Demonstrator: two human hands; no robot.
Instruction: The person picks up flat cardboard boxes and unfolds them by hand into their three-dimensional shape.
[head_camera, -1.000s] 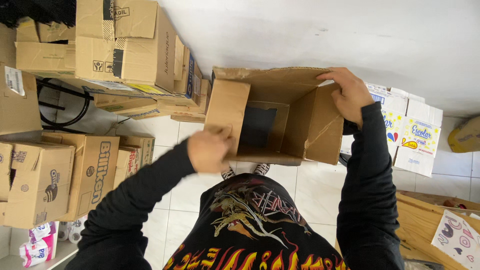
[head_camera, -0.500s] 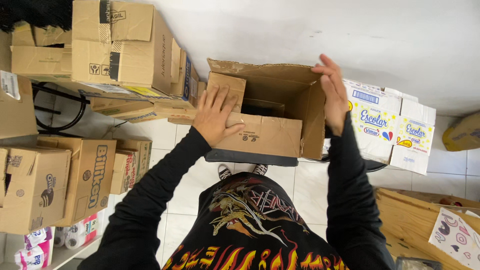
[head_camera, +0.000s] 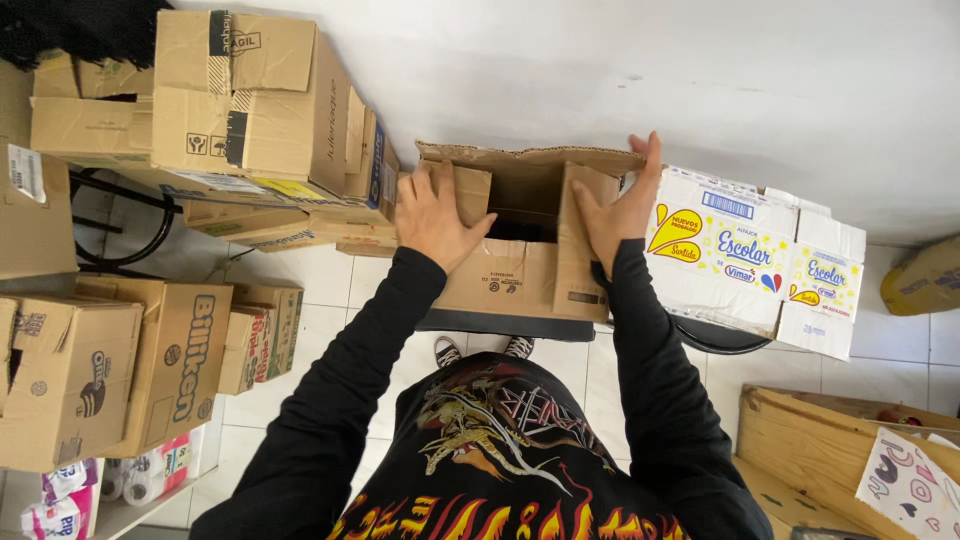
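1. Fingers (head_camera: 432, 190) of the left hand (head_camera: 432, 218) lie spread and flat on the near-left flap of the brown cardboard box (head_camera: 520, 270), pressing it inward; they pinch nothing.
2. Fingers (head_camera: 645, 165) of the right hand (head_camera: 618, 212) are held close together and straight, the palm flat against the right flap, thumb reaching toward the middle. Both flaps appear to be pushed down together so the top folds shut evenly.
3. Between the two sets of fingers a dark gap still shows inside the box; what it holds cannot be made out.
4. Under the palms, the box rests on a dark surface (head_camera: 500, 324), which puts it up within easy reach of the arms.
5. Just beyond the right fingers, touching the brown box's side, lies a white printed carton (head_camera: 750, 265), closed.
6. Beyond the left fingers stands a stack of brown cartons (head_camera: 250, 100), taped shut, one on another.
7. Well below the left fingers, lower cartons (head_camera: 100, 370) sit on the tiled floor (head_camera: 330, 280), with paper rolls (head_camera: 130, 480) at the corner.
8. Well below the right fingers, an open wooden crate (head_camera: 830, 440) holds a printed sheet (head_camera: 910, 485).
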